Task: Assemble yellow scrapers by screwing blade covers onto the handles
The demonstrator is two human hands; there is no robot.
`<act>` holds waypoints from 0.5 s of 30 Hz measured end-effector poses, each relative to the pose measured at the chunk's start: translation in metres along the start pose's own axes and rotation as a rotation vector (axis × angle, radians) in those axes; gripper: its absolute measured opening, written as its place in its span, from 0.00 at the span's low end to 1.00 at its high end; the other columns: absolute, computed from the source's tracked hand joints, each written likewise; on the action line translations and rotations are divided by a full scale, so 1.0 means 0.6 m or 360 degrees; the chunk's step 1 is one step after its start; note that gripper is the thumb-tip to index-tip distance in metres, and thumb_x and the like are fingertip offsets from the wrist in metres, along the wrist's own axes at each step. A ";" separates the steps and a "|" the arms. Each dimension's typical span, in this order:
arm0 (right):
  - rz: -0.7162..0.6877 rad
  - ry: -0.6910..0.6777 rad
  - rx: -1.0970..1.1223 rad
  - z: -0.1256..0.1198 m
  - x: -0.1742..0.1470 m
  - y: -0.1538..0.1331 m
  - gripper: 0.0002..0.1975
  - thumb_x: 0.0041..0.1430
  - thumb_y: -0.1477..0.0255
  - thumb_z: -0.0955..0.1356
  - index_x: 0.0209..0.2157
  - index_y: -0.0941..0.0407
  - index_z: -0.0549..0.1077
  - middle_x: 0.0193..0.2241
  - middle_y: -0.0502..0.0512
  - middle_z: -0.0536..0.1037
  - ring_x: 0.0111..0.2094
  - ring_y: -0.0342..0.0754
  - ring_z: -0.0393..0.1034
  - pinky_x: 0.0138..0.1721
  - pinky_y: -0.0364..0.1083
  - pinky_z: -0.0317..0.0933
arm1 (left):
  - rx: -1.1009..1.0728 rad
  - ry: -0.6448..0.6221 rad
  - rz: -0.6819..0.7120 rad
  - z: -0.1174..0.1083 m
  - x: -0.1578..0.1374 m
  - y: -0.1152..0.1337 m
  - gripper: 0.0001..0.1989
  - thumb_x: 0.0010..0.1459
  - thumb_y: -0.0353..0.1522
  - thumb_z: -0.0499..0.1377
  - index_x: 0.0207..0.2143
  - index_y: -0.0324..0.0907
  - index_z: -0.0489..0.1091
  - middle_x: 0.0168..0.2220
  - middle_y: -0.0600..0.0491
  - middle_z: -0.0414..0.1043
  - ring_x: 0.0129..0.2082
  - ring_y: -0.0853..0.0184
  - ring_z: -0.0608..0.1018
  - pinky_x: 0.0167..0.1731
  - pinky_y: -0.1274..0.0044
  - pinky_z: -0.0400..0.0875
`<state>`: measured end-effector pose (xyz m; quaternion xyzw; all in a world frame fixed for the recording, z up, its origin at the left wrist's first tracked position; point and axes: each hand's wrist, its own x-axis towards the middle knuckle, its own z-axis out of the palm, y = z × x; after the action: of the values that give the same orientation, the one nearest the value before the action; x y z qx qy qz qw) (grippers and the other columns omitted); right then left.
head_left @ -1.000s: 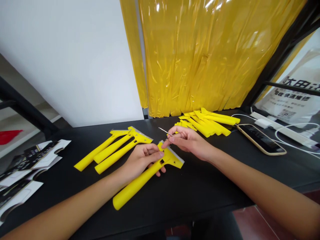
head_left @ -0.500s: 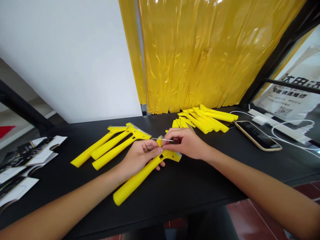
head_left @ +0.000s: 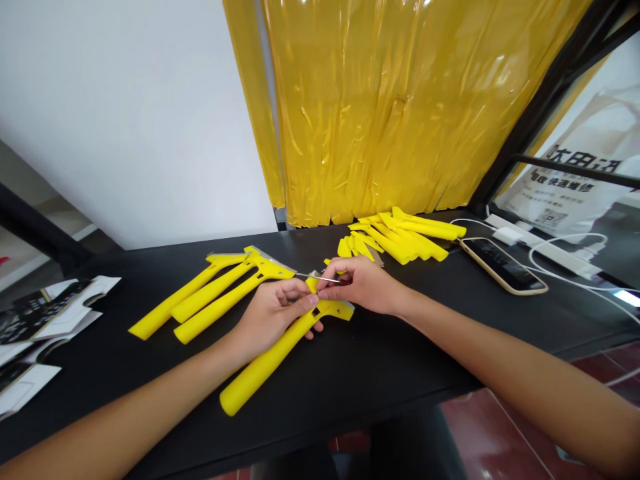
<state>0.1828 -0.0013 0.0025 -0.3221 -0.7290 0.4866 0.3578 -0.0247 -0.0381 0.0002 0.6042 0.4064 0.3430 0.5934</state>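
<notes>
My left hand [head_left: 283, 308] is closed around the neck of a yellow scraper [head_left: 265, 370], its handle slanting down toward the table's front edge. My right hand [head_left: 363, 283] meets it at the scraper head, gripping a thin screwdriver [head_left: 326, 279] with a dark red handle and a metal shaft pointing left. Its tip lies past the held head. Part of that head is covered by my fingers. To the left, three yellow scrapers with metal blades [head_left: 220, 310] rest side by side on the black table [head_left: 400, 373].
Several yellow handles [head_left: 405, 240] and small yellow pieces [head_left: 357, 247] are piled at the back right. A phone [head_left: 503, 265], white cables and a power strip [head_left: 545, 247] lie on the right. Printed cards [head_left: 65, 320] sit at the left. A yellow plastic curtain [head_left: 360, 133] hangs behind.
The whole view has shifted slightly, so everything appears a little farther left. Both hands keep the same hold on the scraper and screwdriver.
</notes>
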 end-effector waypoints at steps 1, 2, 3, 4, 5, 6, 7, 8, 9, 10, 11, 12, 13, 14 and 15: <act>0.0061 0.0013 0.0052 0.001 0.000 0.000 0.12 0.49 0.66 0.77 0.31 0.56 0.76 0.28 0.47 0.71 0.30 0.42 0.65 0.32 0.43 0.60 | 0.0012 -0.0006 0.0010 -0.001 0.000 0.000 0.15 0.57 0.41 0.66 0.37 0.39 0.72 0.27 0.50 0.78 0.27 0.59 0.83 0.26 0.72 0.79; 0.0116 0.0024 0.0111 0.002 -0.001 0.000 0.14 0.46 0.67 0.78 0.32 0.56 0.75 0.27 0.46 0.70 0.30 0.41 0.64 0.31 0.42 0.59 | 0.0023 -0.0011 0.0016 -0.001 0.000 0.000 0.14 0.57 0.41 0.65 0.37 0.39 0.72 0.27 0.50 0.77 0.27 0.59 0.83 0.26 0.72 0.79; 0.0170 0.0032 0.0183 0.003 -0.001 -0.001 0.16 0.44 0.68 0.79 0.33 0.56 0.74 0.26 0.44 0.69 0.28 0.41 0.62 0.30 0.42 0.58 | 0.0031 -0.0014 0.0019 -0.001 0.000 0.001 0.14 0.58 0.41 0.65 0.36 0.39 0.72 0.27 0.51 0.77 0.27 0.60 0.83 0.27 0.72 0.79; 0.0232 0.0033 0.0265 0.003 -0.002 -0.003 0.18 0.43 0.68 0.80 0.34 0.56 0.72 0.25 0.43 0.67 0.27 0.39 0.60 0.27 0.41 0.56 | 0.0037 -0.0021 0.0019 -0.001 0.000 0.002 0.13 0.58 0.41 0.65 0.36 0.39 0.71 0.27 0.51 0.77 0.27 0.60 0.83 0.27 0.72 0.79; 0.0311 0.0032 0.0347 0.003 -0.003 -0.005 0.20 0.42 0.69 0.80 0.34 0.55 0.71 0.24 0.42 0.66 0.24 0.38 0.58 0.24 0.40 0.53 | 0.0043 -0.0030 0.0018 0.000 0.000 0.003 0.13 0.58 0.40 0.65 0.36 0.39 0.71 0.27 0.51 0.77 0.27 0.60 0.83 0.26 0.72 0.79; 0.0402 0.0024 0.0421 0.003 -0.004 -0.008 0.21 0.41 0.69 0.80 0.35 0.55 0.70 0.23 0.40 0.65 0.22 0.37 0.55 0.21 0.39 0.49 | 0.0047 -0.0041 0.0014 0.000 0.000 0.005 0.13 0.58 0.40 0.65 0.35 0.39 0.71 0.27 0.51 0.77 0.27 0.59 0.83 0.26 0.72 0.79; 0.0493 0.0012 0.0479 0.003 -0.005 -0.010 0.22 0.41 0.69 0.80 0.35 0.55 0.70 0.22 0.40 0.64 0.20 0.36 0.51 0.18 0.39 0.44 | 0.0051 -0.0050 0.0010 0.001 0.000 0.006 0.13 0.58 0.40 0.65 0.35 0.39 0.71 0.28 0.51 0.77 0.27 0.59 0.83 0.26 0.72 0.79; 0.0569 -0.0001 0.0516 0.002 -0.006 -0.013 0.22 0.40 0.69 0.80 0.35 0.54 0.70 0.21 0.39 0.63 0.18 0.35 0.49 0.17 0.39 0.40 | 0.0053 -0.0053 0.0003 0.001 -0.001 0.008 0.13 0.57 0.40 0.66 0.35 0.39 0.71 0.28 0.51 0.77 0.28 0.59 0.83 0.26 0.72 0.79; 0.0619 -0.0014 0.0530 0.002 -0.006 -0.014 0.23 0.40 0.69 0.81 0.36 0.54 0.70 0.21 0.39 0.63 0.17 0.35 0.47 0.16 0.40 0.38 | 0.0054 -0.0054 -0.0001 0.002 -0.001 0.008 0.13 0.57 0.40 0.66 0.35 0.39 0.71 0.28 0.51 0.77 0.27 0.59 0.83 0.26 0.72 0.79; 0.0641 -0.0022 0.0522 0.002 -0.006 -0.015 0.23 0.39 0.69 0.81 0.36 0.54 0.71 0.21 0.39 0.63 0.17 0.34 0.47 0.16 0.40 0.36 | 0.0052 -0.0055 -0.0005 0.002 -0.001 0.009 0.13 0.57 0.40 0.66 0.35 0.39 0.71 0.28 0.51 0.77 0.27 0.59 0.83 0.25 0.72 0.79; 0.0641 -0.0027 0.0505 0.002 -0.006 -0.016 0.23 0.39 0.69 0.81 0.36 0.55 0.72 0.21 0.39 0.64 0.17 0.34 0.47 0.15 0.40 0.36 | 0.0048 -0.0055 -0.0010 0.002 -0.001 0.009 0.14 0.56 0.40 0.66 0.35 0.40 0.71 0.28 0.51 0.77 0.27 0.59 0.83 0.25 0.73 0.79; 0.0628 -0.0030 0.0484 0.002 -0.006 -0.016 0.23 0.39 0.69 0.81 0.36 0.55 0.72 0.21 0.40 0.64 0.18 0.35 0.48 0.15 0.40 0.37 | 0.0045 -0.0056 -0.0016 0.002 -0.001 0.009 0.14 0.56 0.41 0.67 0.35 0.40 0.71 0.27 0.51 0.77 0.27 0.59 0.83 0.25 0.73 0.78; 0.0612 -0.0027 0.0463 0.002 -0.005 -0.016 0.23 0.39 0.68 0.81 0.37 0.55 0.73 0.21 0.40 0.64 0.18 0.35 0.49 0.16 0.39 0.38 | 0.0041 -0.0054 -0.0022 0.002 -0.002 0.009 0.14 0.56 0.41 0.67 0.35 0.40 0.72 0.27 0.51 0.78 0.27 0.60 0.83 0.25 0.73 0.78; 0.0596 -0.0014 0.0443 0.002 -0.005 -0.016 0.22 0.40 0.68 0.80 0.38 0.55 0.73 0.21 0.40 0.65 0.18 0.35 0.50 0.16 0.39 0.39 | 0.0037 -0.0049 -0.0031 0.001 -0.002 0.009 0.14 0.56 0.41 0.67 0.35 0.40 0.72 0.27 0.51 0.78 0.27 0.60 0.83 0.26 0.73 0.78; 0.0583 0.0010 0.0430 0.001 -0.004 -0.016 0.22 0.43 0.66 0.80 0.39 0.55 0.74 0.21 0.41 0.64 0.18 0.36 0.50 0.16 0.40 0.40 | 0.0032 -0.0038 -0.0043 0.001 -0.002 0.010 0.14 0.56 0.41 0.67 0.35 0.40 0.72 0.27 0.51 0.78 0.27 0.60 0.82 0.26 0.74 0.78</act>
<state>0.1825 -0.0064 0.0109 -0.3997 -0.5856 0.6356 0.3055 -0.0240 -0.0390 0.0060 0.6086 0.4108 0.3238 0.5967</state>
